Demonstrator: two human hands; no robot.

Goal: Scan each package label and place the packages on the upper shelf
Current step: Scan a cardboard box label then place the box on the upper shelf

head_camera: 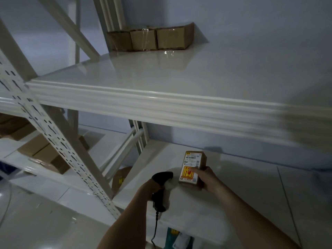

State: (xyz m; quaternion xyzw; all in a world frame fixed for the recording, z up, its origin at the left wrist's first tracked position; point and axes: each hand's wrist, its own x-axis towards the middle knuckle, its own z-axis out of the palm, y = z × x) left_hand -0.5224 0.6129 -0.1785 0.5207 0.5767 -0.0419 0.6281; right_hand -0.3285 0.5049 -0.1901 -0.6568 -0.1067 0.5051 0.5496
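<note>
Left hand (152, 187) grips scanner (160, 187) aimed at upright labelled package (193, 168) held in right hand (208, 178), below upper shelf (143, 97).

Dim, bluish light fills the room; the glossy upper shelf (161, 72) above the right hand (209, 178) shows soft glare, its right end smeared by motion blur, uprights bowed by wide-angle distortion.

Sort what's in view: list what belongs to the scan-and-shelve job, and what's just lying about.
Job:
- labelled package, held by right hand
- barcode scanner, gripped by left hand
- upper shelf
- three boxes already on it

Lying about:
- cardboard boxes on the neighbouring rack
- teal item below
</note>
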